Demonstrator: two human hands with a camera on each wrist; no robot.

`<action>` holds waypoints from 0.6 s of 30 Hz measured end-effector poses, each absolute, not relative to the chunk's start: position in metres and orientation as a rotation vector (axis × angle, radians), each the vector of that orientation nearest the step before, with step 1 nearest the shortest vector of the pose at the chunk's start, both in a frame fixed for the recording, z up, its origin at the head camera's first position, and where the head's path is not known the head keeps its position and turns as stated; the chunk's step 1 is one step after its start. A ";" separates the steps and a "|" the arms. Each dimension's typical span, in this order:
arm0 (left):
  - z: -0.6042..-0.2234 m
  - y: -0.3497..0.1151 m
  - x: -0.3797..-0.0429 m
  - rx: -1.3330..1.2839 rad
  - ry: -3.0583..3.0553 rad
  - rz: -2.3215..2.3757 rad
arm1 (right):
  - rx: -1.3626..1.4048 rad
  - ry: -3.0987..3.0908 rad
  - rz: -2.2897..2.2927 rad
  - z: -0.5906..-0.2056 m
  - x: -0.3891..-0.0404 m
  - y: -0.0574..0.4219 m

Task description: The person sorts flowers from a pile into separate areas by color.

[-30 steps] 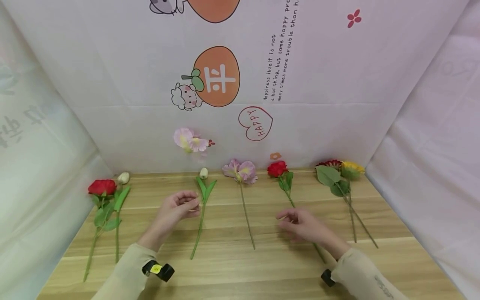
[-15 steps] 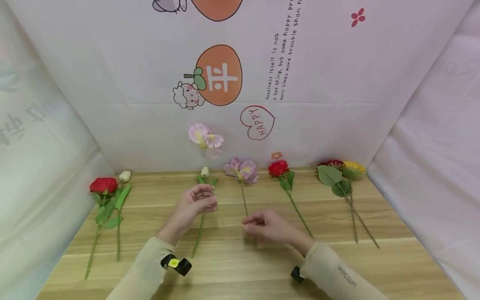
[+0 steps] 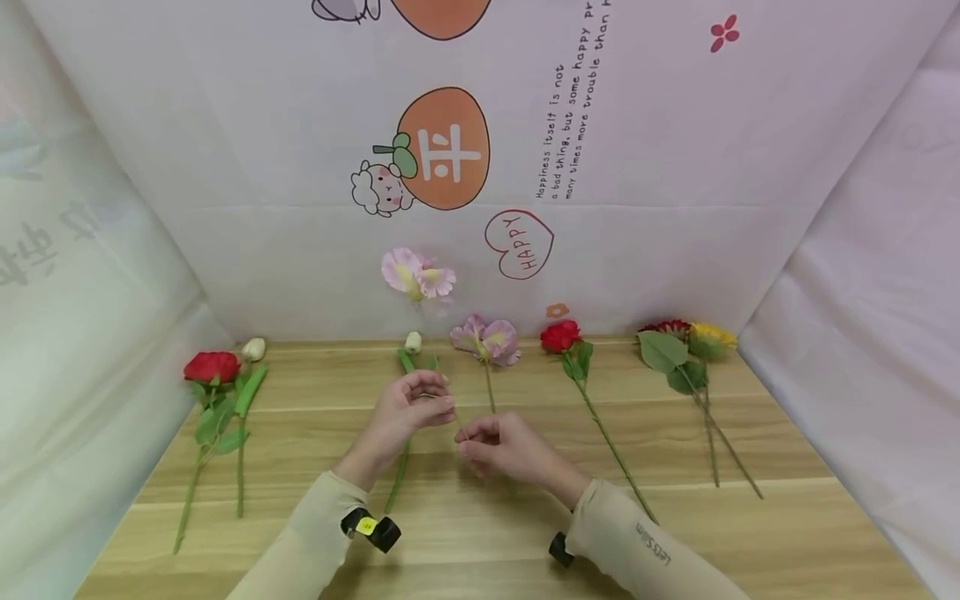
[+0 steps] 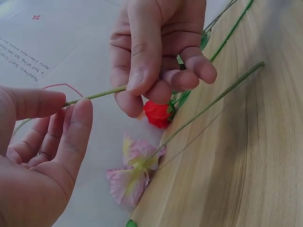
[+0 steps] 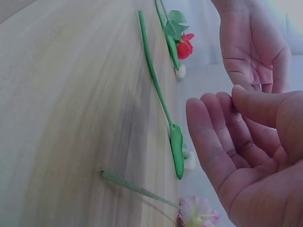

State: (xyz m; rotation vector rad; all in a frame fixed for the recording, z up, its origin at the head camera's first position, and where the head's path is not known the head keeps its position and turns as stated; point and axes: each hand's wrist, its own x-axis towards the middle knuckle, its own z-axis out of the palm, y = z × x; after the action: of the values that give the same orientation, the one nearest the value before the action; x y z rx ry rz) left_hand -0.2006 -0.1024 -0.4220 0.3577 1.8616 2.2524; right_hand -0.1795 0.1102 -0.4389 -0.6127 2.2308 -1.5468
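Held flower: pale pink ruffled artificial flower (image 3: 420, 275) with a yellow throat and thin green stem, raised off the light wood-grain worktop (image 3: 480, 542); its bloom is at twelve o'clock from the left hand (image 3: 408, 410) in the head view.
Left grip: thumb and fingertips together, clamped on the stem.
Right grip: the right hand (image 3: 506, 450), at four o'clock from the left, pinches the lower part of the same stem between thumb and fingers; a short bare length shows between the hands in the left wrist view.
Lying pink bloom: mauve-pink ruffled artificial flower (image 3: 486, 340), between one and two o'clock from the left hand, its stem partly hidden behind the right in the head view.
Tulip by the left hand: white bud-shaped tulip (image 3: 412, 342), head at twelve o'clock, stem partly covered by that hand.
Rose on the right: full-petalled red rose (image 3: 561, 336), at one o'clock from the right hand, green stem slanting towards four.
Far left pair: leafy red rose (image 3: 212, 367) and small white tulip (image 3: 253, 348), between nine and ten o'clock from the left hand.
Far right pair: dark red flower (image 3: 666, 328) and yellow many-petalled flower (image 3: 712, 337), near two o'clock from the right hand, stems crossing.
Backdrop: white printed cloth (image 3: 637, 167).
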 end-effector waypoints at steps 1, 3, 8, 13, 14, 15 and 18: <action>-0.421 -0.102 -0.201 0.353 1.868 2.245 | -0.617 2.231 -1.556 -0.439 -0.179 0.110; -0.419 -0.101 -0.201 0.350 1.888 2.234 | -0.640 2.256 -1.547 -0.439 -0.178 0.110; -0.415 -0.101 -0.203 0.330 1.930 2.251 | -0.694 2.306 -1.498 -0.439 -0.174 0.110; -0.416 -0.098 -0.203 0.332 1.917 2.256 | -0.627 2.275 -1.568 -0.440 -0.174 0.111; -0.416 -0.098 -0.203 0.337 1.915 2.250 | -0.602 2.269 -1.589 -0.440 -0.174 0.112; -0.417 -0.097 -0.203 0.342 1.913 2.243 | -0.582 2.267 -1.608 -0.440 -0.175 0.112; -0.417 -0.096 -0.202 0.339 1.921 2.232 | -0.595 2.295 -1.613 -0.439 -0.174 0.114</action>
State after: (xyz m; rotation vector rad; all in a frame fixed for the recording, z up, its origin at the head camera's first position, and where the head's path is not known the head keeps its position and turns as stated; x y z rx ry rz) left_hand -0.2019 -0.0956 -0.4172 0.3391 1.9210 2.2322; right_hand -0.1743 0.1145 -0.4389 -0.5945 2.2952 -1.6125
